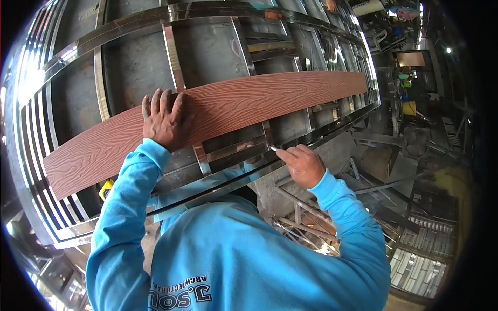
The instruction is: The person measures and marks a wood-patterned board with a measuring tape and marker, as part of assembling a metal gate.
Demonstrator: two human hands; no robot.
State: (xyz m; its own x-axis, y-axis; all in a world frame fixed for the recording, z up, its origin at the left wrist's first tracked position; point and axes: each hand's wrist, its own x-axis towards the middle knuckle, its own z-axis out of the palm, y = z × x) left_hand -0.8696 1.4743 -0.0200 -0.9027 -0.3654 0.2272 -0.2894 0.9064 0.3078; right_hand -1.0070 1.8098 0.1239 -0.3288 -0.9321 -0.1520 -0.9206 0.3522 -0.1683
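A long reddish-brown wood-grain plank (270,96) lies slantwise across a shiny metal frame (171,52). My left hand (163,122) rests on top of the plank, fingers apart, with the fingertips reaching its far edge. Near the frame's front rail, my right hand (302,165) is closed in a pinch. From its fingertips pokes a small white tip (274,149), perhaps chalk; the rest of it is hidden in the fingers. That hand is apart from the plank. A yellow tape measure (106,189) sits by the plank's near left side, partly behind my left sleeve.
The frame has crossbars and a row of narrow parallel bars (39,135) at the left. Metal tubes (306,207) are piled below my right arm. A fan (416,141) and workshop clutter stand to the right. Another person's hand (331,5) shows at the top.
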